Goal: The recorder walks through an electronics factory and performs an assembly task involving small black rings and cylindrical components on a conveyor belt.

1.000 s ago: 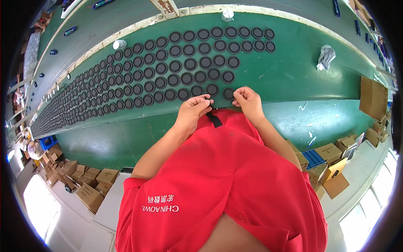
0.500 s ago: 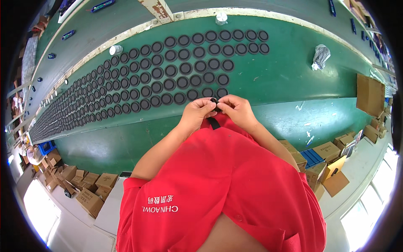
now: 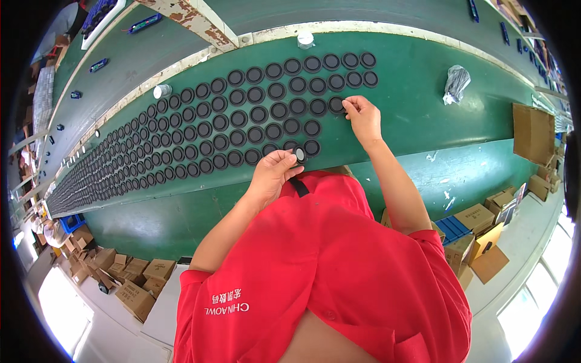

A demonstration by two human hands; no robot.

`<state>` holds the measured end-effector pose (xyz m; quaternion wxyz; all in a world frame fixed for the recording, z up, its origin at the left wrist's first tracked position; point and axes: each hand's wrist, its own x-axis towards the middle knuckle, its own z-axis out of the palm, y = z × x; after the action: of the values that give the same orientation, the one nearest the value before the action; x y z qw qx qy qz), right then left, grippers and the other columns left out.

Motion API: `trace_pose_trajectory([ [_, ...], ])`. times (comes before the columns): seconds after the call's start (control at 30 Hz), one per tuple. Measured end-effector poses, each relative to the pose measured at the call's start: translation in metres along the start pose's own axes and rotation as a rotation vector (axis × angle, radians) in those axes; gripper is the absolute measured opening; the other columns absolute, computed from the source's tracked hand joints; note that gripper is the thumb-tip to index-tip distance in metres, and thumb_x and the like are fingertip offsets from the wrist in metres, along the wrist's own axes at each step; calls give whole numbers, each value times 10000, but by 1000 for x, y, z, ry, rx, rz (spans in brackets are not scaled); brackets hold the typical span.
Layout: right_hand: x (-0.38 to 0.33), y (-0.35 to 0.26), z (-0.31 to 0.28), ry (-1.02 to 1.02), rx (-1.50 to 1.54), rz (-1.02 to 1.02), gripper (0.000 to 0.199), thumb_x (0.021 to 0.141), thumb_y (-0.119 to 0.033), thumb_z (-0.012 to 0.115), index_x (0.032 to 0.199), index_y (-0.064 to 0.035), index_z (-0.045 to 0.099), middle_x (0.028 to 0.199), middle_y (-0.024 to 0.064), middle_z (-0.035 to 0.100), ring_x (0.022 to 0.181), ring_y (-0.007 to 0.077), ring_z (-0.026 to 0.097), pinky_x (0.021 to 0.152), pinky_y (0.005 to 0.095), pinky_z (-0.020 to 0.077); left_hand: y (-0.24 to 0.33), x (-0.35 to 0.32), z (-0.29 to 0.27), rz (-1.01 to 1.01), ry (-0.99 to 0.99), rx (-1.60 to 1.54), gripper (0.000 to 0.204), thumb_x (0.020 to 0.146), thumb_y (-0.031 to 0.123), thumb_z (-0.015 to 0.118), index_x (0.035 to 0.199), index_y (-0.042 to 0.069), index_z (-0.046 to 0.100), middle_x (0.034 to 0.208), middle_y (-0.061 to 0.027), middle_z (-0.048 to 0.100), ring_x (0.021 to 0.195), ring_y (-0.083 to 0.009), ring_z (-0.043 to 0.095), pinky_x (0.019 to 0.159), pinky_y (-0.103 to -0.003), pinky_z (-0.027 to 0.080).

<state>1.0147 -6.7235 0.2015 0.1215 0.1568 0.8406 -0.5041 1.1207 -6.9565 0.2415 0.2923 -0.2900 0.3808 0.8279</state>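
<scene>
In my left hand [image 3: 272, 178], raised at the table's near edge, a small round piece with a pale face and dark rim [image 3: 299, 155] is pinched between thumb and fingers. My right hand [image 3: 364, 121] reaches farther out, its thumb and fingertips together at the right edge of a black round disc [image 3: 336, 104]. That disc lies at the right end of a row on the green table [image 3: 411, 103]. Several rows of like black discs [image 3: 256, 95], each with a raised rim, run off to the far left. My left hand partly covers the nearest row.
A crumpled clear plastic bag [image 3: 456, 85] lies to the right, near an open cardboard box [image 3: 532, 134]. White round pieces [image 3: 305, 40] stand along the far edge, below a rusty metal post [image 3: 203, 24]. Cardboard boxes [image 3: 136, 301] and a blue crate [image 3: 457, 230] sit behind.
My hands have parted. The right one has moved out to the far right, where a disc now ends the third row. The left stays near, holding the pale-faced piece; the view has shifted slightly.
</scene>
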Motion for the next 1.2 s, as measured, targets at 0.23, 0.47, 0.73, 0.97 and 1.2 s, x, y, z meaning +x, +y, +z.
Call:
trace_pose_trajectory([
  [0.23,-34,-28,-14,-86,-227,-308,332,756,-234,725,1033,-80,629,870,68,611,702,188,580,629,311,479,3,8,4,-73,14,-31,84,913,137,580,890,58,567,909,-26,605,873,-134,594,845,-329,510],
  [0.47,-64,-16,0,-183,-105,-840,259,735,-128,729,966,-43,646,871,74,635,718,191,594,645,291,492,13,20,30,-132,-80,-44,142,941,175,529,978,46,576,1040,-75,619,969,-192,610,874,-352,503],
  [0.73,11,10,-31,62,68,-2,168,836,-126,640,945,0,656,727,58,642,638,114,585,610,258,473,17,21,29,-142,-41,-6,290,961,222,490,1160,11,493,1126,-107,578,983,-214,599,846,-354,510],
  [0.97,17,12,-55,186,-316,-159,261,795,-257,654,972,-65,659,860,97,639,786,268,617,712,370,492,7,18,16,-99,-29,-13,270,953,200,496,1158,24,501,1119,-108,584,973,-219,603,810,-355,508],
  [1.2,61,73,-208,724,-208,-239,311,785,-192,666,1057,-48,620,997,99,598,807,215,591,756,338,476,17,28,88,22,-131,175,302,936,177,515,1199,37,465,1149,-97,554,966,-209,592,778,-336,517],
])
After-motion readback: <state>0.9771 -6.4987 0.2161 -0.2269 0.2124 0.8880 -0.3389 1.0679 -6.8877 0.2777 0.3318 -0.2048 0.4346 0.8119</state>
